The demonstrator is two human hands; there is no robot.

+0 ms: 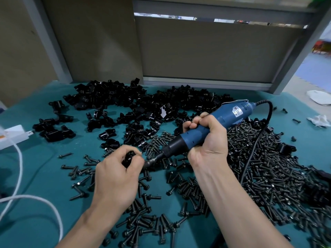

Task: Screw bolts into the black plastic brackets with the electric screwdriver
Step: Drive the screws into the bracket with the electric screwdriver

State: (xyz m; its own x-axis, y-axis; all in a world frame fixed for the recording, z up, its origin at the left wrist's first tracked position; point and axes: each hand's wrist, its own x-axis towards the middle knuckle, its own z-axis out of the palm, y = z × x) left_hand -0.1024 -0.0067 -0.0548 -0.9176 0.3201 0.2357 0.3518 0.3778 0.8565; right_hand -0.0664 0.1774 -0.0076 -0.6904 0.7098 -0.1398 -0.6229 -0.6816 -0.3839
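Between the two hands, low over the teal table cover point(41, 176), sits the black plastic bracket point(129, 157), pinched in the curled fingers of the left hand point(114, 179). It looks small, light and rigid, with a glossy moulded surface that could twist away under torque. A firm pinch across its body, clear of the bolt hole, seems the sound hold. Any bolt in it is hidden by the fingers. The tip of the electric screwdriver point(222, 120) reaches the bracket's right side. The right hand point(207, 140) is wrapped tight round the blue barrel. The tool is likely far heavier than the part, so it suits this mid-barrel grip. Its black cord point(271, 110) trails back over the heap of loose bolts point(268, 172). Behind lies the pile of brackets point(111, 97), and far left a white power strip point(12, 136).
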